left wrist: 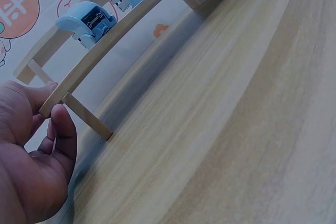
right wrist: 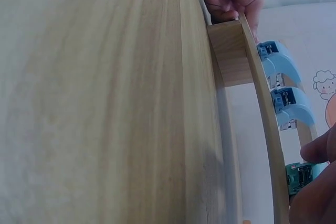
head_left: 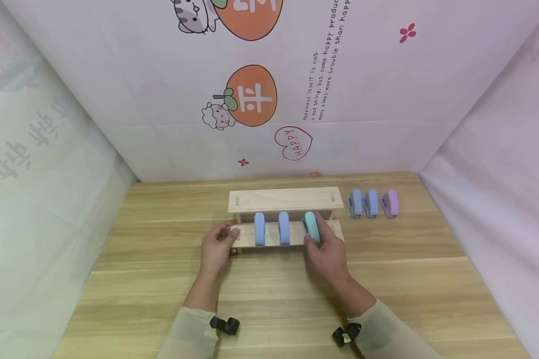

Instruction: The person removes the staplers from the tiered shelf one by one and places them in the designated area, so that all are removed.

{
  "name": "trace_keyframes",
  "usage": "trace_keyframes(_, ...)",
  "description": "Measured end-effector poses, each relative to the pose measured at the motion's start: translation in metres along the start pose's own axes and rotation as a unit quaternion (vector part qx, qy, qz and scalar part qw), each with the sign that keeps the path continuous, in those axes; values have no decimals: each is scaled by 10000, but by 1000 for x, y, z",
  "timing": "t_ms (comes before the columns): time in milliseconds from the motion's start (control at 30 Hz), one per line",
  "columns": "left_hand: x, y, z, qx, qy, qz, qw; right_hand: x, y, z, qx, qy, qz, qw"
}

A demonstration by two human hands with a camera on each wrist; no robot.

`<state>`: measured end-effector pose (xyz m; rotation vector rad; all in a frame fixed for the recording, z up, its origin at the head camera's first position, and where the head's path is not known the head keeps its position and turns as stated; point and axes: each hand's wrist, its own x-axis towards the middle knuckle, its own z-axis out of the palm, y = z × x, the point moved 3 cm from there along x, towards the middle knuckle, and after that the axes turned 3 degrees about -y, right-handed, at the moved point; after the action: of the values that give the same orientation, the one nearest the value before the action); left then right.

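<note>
Printed white cloth (head_left: 161, 99) backs a wood-grain table (head_left: 161, 279) on my remote feed: in the head view the right hand (head_left: 329, 257), between 4 and 5 o'clock, has thumb and fingers clamped on a teal stapler (head_left: 312, 228), with two blue staplers (head_left: 260, 229) at its 9 o'clock on the wooden stand (head_left: 285, 200). On the left wrist view, the left hand (left wrist: 26, 177), at 8, pinches the stand's end; a tug there, I judge, could topple the row. On the right wrist view, the teal stapler sits at 4, partly finger-hidden, the hand cut off.

table (head_left: 269, 284) with shelf (head_left: 285, 199), three staplers (head_left: 371, 202)
</note>
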<state>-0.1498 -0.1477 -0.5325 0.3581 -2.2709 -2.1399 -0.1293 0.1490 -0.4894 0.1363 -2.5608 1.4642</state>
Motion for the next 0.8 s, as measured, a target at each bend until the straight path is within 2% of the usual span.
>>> trace_keyframes(400, 1, 0, -2, -1, -12, -7, 10000, -7, 3, -8, -48, 47, 99, 9999)
trace_keyframes(667, 5, -1, -1, 92, 20, -195, 9998, -11, 4, -16, 53, 81, 240, 9997)
trace_keyframes(800, 4, -1, -1, -25, 22, -96, 9999, -11, 6, -19, 54, 120, 295, 9995)
